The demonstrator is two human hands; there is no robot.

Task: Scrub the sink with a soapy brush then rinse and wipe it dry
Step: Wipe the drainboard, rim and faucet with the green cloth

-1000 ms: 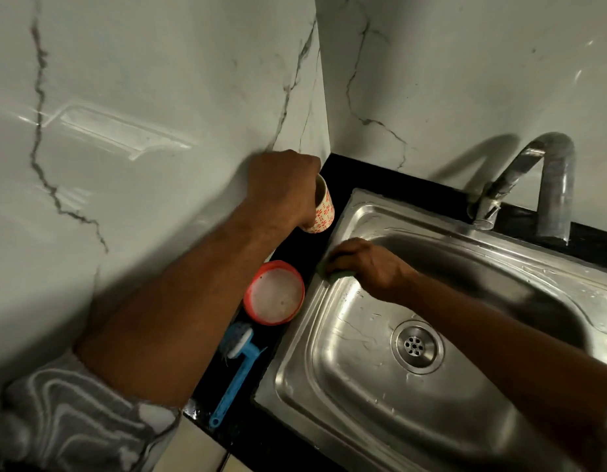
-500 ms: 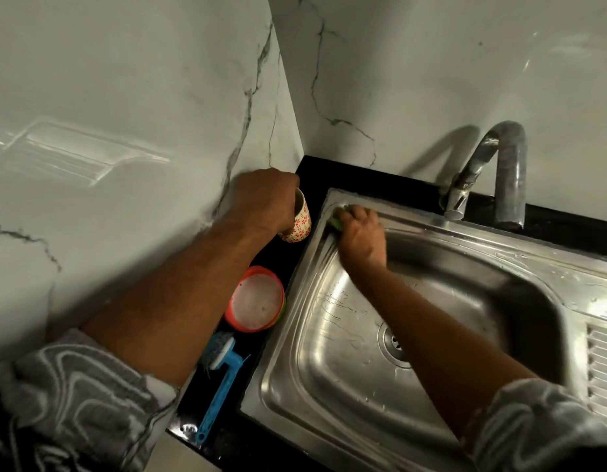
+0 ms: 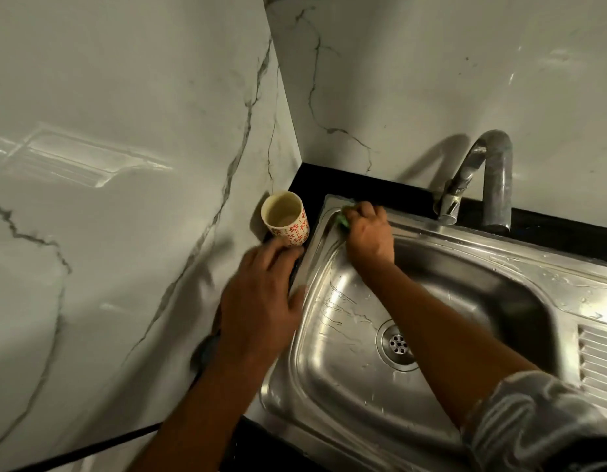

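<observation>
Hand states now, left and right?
Left hand: open, holding nothing, fingers beside the cup.
Right hand: gripping a green scrubber at the far left corner of the sink.

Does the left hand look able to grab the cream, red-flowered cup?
Probably yes: the open left hand lies right beside the cream, red-flowered cup with nothing between; the right hand, holding a green scrub pad, is apart on the steel sink. Blur hides any contact.

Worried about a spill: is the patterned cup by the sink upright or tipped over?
Upright. The cup sits on the black counter with its open mouth facing up.
</observation>
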